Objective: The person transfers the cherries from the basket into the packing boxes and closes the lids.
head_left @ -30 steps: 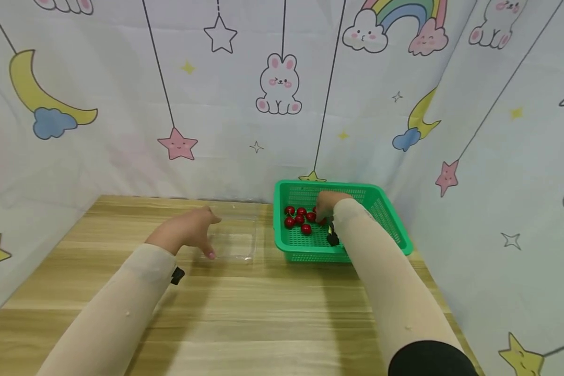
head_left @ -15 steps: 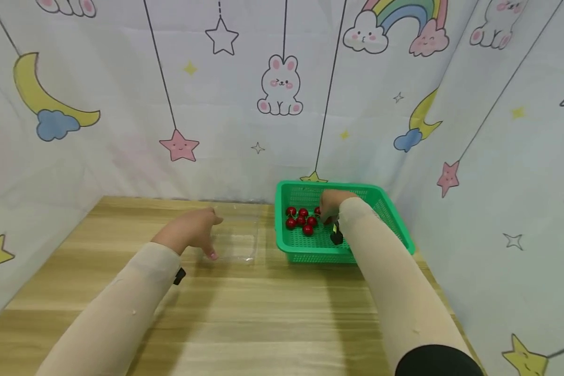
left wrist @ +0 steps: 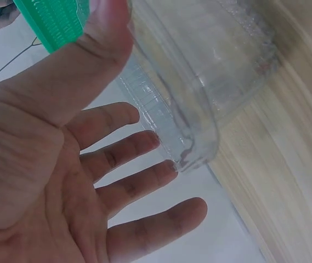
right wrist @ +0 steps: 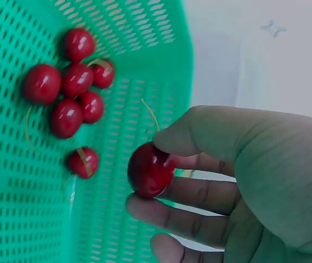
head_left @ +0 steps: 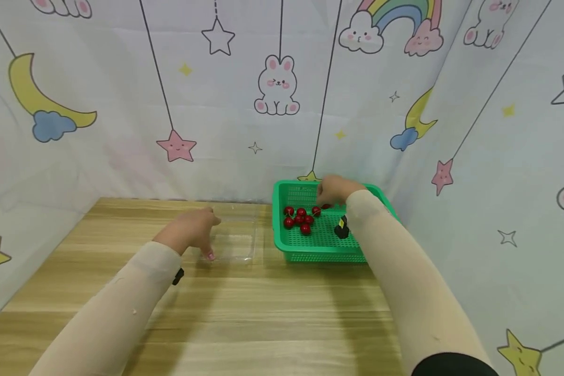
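My right hand (head_left: 336, 190) pinches a red cherry (right wrist: 147, 170) with a thin stem between thumb and fingers, raised over the green basket (head_left: 319, 255). Several more cherries (right wrist: 41, 84) lie together on the basket's floor, some with stems. My left hand (head_left: 188, 230) is at the left side of a clear plastic box (head_left: 235, 258), thumb and fingers spread. In the left wrist view the thumb overlaps the box's rim (left wrist: 204, 104) and the extended fingertips lie close to its wall; whether they touch cannot be told. Nothing shows inside the box.
The wooden table (head_left: 244, 313) extends toward me in front of the box and basket. A white printed curtain (head_left: 225, 104) hangs behind the table and along its right side. The basket stands right of the box, with a narrow gap between.
My right hand has risen from among the cherries with one in its fingers and moved slightly back and right. The left hand stays by the box.
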Demonstrator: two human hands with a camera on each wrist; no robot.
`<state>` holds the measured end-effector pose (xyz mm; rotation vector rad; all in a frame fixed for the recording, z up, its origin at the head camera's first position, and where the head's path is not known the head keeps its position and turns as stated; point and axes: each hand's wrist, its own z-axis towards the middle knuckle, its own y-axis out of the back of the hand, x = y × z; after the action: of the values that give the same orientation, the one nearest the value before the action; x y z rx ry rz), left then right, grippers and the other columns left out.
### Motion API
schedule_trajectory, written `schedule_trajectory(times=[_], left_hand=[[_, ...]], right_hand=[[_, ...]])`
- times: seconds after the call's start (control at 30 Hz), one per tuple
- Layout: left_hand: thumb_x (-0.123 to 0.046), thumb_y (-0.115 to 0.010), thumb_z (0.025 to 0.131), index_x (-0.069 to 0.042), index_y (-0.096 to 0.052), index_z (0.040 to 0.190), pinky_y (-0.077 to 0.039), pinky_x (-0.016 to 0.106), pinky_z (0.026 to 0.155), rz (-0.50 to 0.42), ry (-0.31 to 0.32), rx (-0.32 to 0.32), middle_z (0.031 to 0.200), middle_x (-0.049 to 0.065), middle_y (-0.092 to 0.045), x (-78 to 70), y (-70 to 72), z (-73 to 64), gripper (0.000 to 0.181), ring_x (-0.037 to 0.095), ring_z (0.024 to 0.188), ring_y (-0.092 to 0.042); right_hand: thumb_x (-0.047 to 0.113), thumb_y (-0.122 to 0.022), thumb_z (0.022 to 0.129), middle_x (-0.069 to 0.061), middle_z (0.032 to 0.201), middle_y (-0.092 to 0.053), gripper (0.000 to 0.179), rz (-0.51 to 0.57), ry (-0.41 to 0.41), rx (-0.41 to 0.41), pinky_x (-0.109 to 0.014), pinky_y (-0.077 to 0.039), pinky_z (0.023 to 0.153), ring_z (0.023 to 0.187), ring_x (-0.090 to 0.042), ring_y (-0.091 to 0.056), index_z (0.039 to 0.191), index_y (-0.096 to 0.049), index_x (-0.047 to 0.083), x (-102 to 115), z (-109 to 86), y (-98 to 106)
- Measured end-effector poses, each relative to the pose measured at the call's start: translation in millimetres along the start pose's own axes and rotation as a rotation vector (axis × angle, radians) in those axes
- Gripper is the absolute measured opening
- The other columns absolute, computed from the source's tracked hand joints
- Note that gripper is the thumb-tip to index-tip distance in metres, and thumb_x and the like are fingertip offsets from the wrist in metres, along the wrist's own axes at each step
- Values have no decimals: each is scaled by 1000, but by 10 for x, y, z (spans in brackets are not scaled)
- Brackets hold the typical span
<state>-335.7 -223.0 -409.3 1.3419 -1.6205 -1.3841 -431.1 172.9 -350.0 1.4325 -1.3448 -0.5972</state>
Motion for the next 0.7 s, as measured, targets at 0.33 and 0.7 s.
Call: schedule_trajectory(times=[0.33, 0.7], left_hand=[[-37, -108, 75, -4, -56, 167, -45, 72, 127, -2, 5, 1, 179, 33, -37, -11, -6, 1, 111, 59, 158, -48], [-37, -109, 72, -4, -56, 166, -47, 70, 126, 19, 9, 5, 176, 32, -43, -25, 13, -2, 113, 57, 156, -51]], right_hand=[[16, -64, 107, -2, 93, -71, 23, -84, 144, -126, -39, -49, 76, 74, -16, -49, 90, -79, 14, 447, -192, -6], [16, -64, 112, -5, 116, -79, 20, -95, 323, -121, -41, -62, 94, 94, -19, -67, 122, -80, 9, 1174, -282, -211]])
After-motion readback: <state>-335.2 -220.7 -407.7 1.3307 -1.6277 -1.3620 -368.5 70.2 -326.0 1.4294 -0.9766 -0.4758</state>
